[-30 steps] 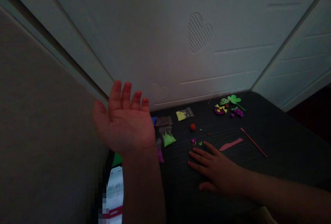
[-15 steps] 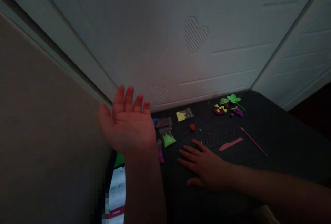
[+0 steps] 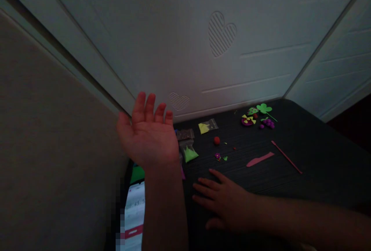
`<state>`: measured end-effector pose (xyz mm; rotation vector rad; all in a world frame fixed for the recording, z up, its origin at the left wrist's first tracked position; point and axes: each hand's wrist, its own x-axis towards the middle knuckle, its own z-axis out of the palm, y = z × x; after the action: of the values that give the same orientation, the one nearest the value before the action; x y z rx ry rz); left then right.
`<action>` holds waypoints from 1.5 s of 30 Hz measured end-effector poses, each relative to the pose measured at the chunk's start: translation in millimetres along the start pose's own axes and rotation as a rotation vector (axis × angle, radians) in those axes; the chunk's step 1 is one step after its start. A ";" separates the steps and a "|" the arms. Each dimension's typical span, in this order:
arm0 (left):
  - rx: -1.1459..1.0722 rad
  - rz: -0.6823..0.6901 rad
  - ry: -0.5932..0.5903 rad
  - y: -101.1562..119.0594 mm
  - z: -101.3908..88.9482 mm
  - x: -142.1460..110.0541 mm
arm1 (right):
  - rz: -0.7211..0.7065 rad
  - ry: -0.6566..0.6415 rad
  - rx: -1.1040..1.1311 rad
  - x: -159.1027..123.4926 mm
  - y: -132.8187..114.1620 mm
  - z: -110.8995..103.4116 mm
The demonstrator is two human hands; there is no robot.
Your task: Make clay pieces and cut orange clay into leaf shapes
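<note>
My left hand (image 3: 150,137) is raised palm up over the left side of the dark table, fingers spread and nothing in it. Palm down, my right hand (image 3: 224,202) hovers over or rests on the tabletop; which one I cannot tell. Its fingers are apart and it holds nothing. Just beyond its fingertips lie a tiny purple flower (image 3: 217,155) and a small green sprig (image 3: 225,158). A red clay ball (image 3: 216,140) sits farther back. Beside my left wrist are bags of green clay (image 3: 190,153) and brown clay (image 3: 184,134).
A bag of yellow clay (image 3: 204,128) lies near the wall. At right are a pink clay knife (image 3: 260,159) and a thin pink stick (image 3: 286,157). Behind them stand a green clover (image 3: 264,108), purple grapes (image 3: 268,124) and a purple dish (image 3: 247,121). A lit phone (image 3: 134,212) lies at left.
My right hand has drawn back toward me and slightly left, uncovering the purple flower and green sprig. My left hand stays palm up, shifted slightly right in view.
</note>
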<state>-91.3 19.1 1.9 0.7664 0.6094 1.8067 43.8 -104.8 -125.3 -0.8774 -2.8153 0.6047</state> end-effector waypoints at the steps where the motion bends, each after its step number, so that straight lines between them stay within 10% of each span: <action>1: 0.001 0.000 0.003 0.3 -0.4 -0.1 | 0.028 0.004 -0.004 2.5 5.9 -3.1; 12: -0.022 0.011 0.010 4.0 5.4 -1.5 | 0.123 -0.019 -0.001 -50.4 9.6 -1.2; 23: -0.014 -0.013 0.009 -2.2 -0.9 1.5 | 0.145 0.038 -0.064 -7.6 19.4 -9.8; 32: -0.028 -0.001 0.012 0.3 4.6 2.3 | 0.192 0.019 -0.056 -59.1 17.4 -3.7; 38: 0.005 -0.018 -0.015 -4.1 0.2 3.8 | 0.036 -0.011 -0.047 -20.5 -6.5 0.7; 45: -0.008 -0.014 -0.009 -6.2 -3.3 3.6 | 0.179 0.099 -0.162 -11.6 35.2 -10.2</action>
<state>-90.9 24.4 -3.9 0.7631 0.6000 1.7909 73.9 -81.6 -130.6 -1.1643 -2.7454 0.3452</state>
